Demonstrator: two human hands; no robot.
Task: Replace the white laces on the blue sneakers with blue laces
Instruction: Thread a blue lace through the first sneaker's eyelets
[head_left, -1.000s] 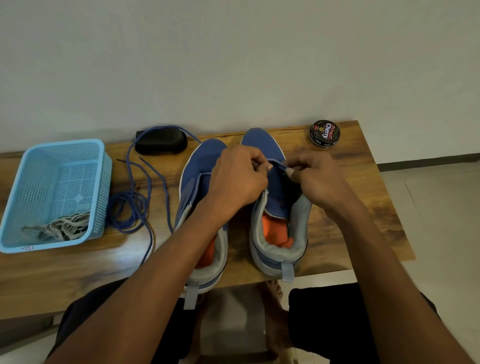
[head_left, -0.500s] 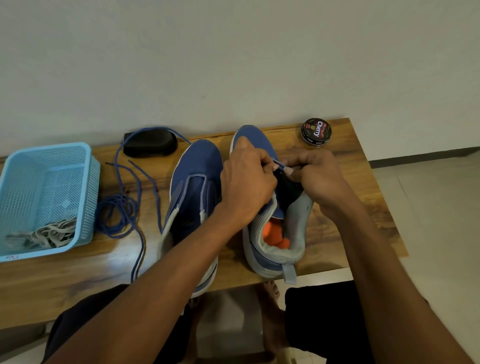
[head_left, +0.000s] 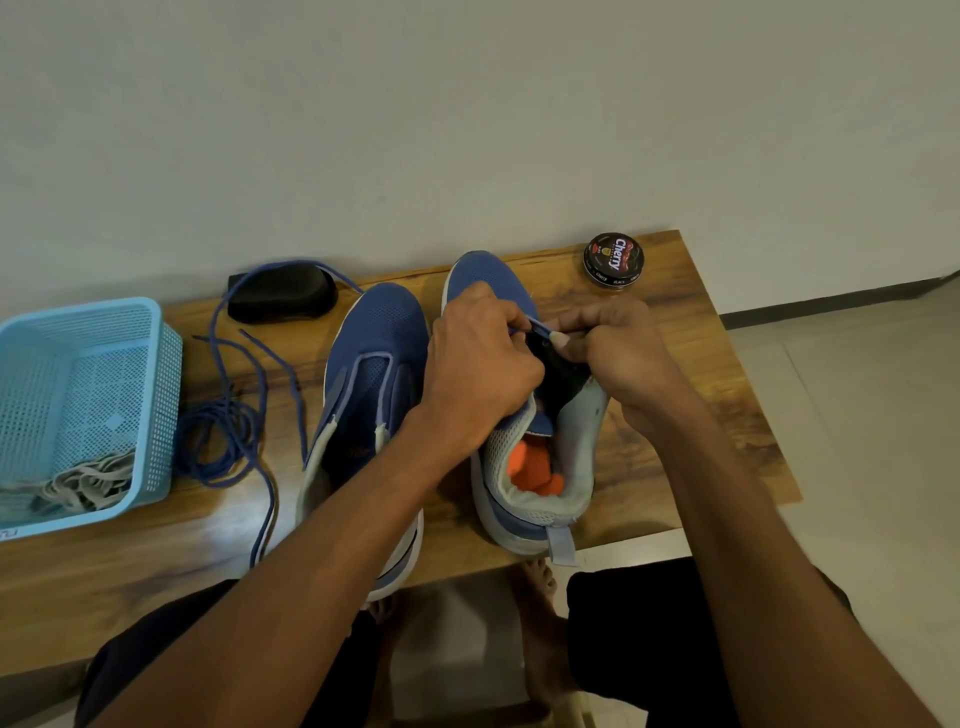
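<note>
Both hands — L (head_left: 480, 364), R (head_left: 618, 353) — pinch blue lace (head_left: 540, 327) over right sneaker (head_left: 540, 467).

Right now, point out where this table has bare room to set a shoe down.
Bare wood lies right of the right sneaker, below the polish tin, out to the table edge. The near-left strip below the basket is also free. Between basket and left sneaker the blue lace crowds it.

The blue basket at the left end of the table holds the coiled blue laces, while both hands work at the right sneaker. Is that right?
Not quite. In the head view the blue basket holds the removed whitish laces; the coiled blue laces lie on the table beside it. The rest stands: the left hand and right hand both work at the right sneaker.
</note>
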